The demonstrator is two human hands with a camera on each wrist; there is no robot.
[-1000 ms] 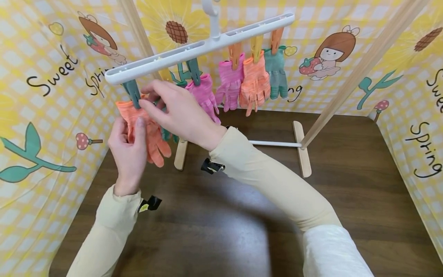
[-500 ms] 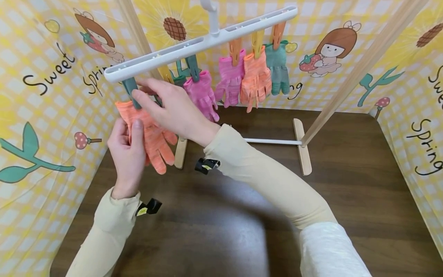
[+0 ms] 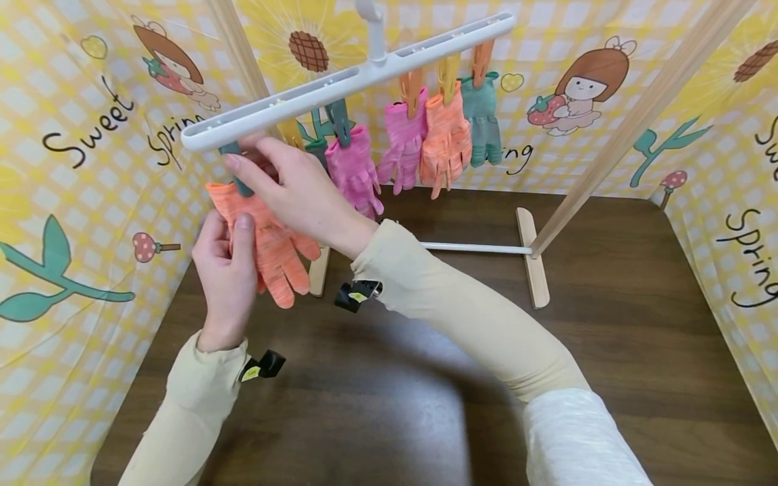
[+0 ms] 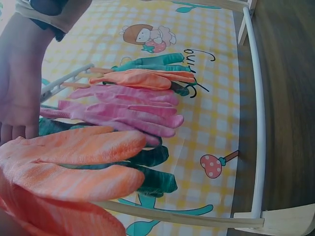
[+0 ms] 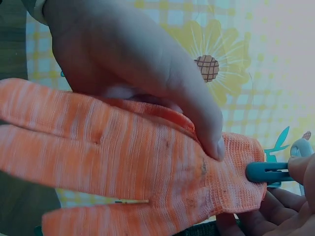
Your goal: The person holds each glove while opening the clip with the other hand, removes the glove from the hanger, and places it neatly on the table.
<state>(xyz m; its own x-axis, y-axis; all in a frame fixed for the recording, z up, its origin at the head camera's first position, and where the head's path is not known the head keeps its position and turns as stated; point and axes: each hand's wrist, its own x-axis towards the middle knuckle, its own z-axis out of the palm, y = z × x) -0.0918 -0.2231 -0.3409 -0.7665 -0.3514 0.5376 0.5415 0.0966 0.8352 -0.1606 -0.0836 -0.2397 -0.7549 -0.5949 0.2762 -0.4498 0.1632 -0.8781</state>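
The right hand (image 3: 298,192) has shifted its thumb (image 3: 244,173) from beside the clip (image 3: 244,188) to higher up across it, covering more. The orange glove (image 3: 276,246) has turned, its fingers facing the head camera more broadly and hiding the green glove (image 4: 160,181) fingertips that showed behind. The bar (image 3: 292,101) tilts slightly more.
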